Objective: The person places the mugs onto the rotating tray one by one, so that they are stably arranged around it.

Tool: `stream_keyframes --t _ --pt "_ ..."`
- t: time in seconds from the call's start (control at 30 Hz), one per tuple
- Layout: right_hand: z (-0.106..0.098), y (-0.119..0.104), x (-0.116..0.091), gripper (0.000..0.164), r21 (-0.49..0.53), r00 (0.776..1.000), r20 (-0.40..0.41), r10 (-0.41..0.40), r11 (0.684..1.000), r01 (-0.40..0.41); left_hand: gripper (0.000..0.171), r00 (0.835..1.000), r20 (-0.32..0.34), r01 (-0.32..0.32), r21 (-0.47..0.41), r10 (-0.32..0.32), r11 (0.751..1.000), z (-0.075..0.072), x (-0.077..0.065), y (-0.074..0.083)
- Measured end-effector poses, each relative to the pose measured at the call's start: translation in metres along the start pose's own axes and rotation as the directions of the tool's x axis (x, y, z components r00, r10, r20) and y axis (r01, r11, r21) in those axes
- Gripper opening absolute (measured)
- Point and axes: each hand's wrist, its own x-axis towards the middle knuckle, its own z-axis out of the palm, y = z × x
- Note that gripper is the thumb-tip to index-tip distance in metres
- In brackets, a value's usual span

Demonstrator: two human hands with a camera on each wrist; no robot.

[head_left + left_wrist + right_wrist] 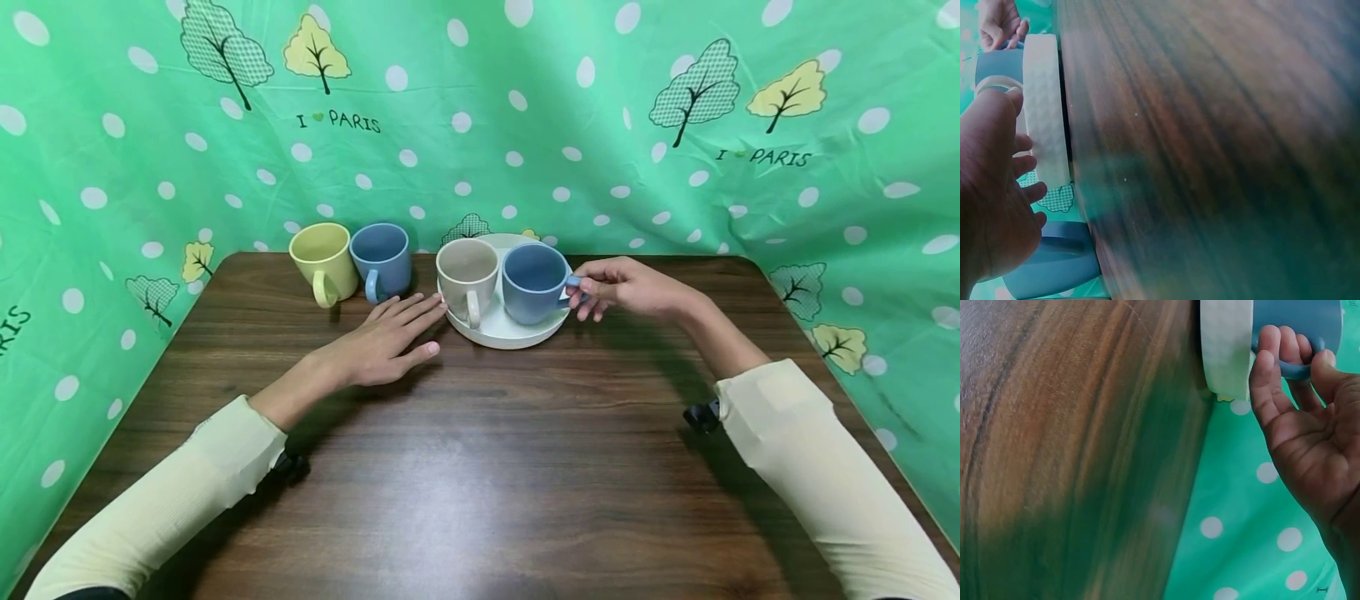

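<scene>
Pale sleeves [810, 450] lie at 5 and 7 o'clock. The right grip [626, 285] pinches the handle [1295, 372] of a blue cup [533, 292] at the white tray's [510, 340] 3 o'clock side; the left grip [378, 343], fingers straight, holding nothing, is at 8.

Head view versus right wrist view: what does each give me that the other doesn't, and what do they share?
Only the head view shows the left hand, the beige mug, the yellow mug and the other blue mug.

Only the right wrist view shows the palm side of the right hand and the dimples on the white tray's wall.

Both show that hand gripping the handle of the gripped blue mug, plus the table and green curtain.
</scene>
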Motion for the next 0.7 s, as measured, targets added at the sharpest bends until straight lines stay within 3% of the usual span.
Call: stream_keyframes --t 0.3,0.5,0.7 --pt "-0.001 0.016 0.010 0.034 0.136 1.000 0.002 -0.015 0.991 0.015 0.071 1.000 0.006 0.007 0.001 -0.007 1.000 -0.001 0.000 0.000" --pt "0.000 0.027 0.012 0.036 0.270 0.994 0.069 -0.088 0.961 0.066 0.071 1.000 0.007 0.006 -0.001 -0.006 1.000 0.000 0.001 0.000" --pt "0.004 0.031 0.016 0.036 0.339 0.981 0.126 -0.147 0.936 0.097 0.071 1.000 0.007 0.005 0.002 -0.005 1.000 -0.001 0.001 -0.001"
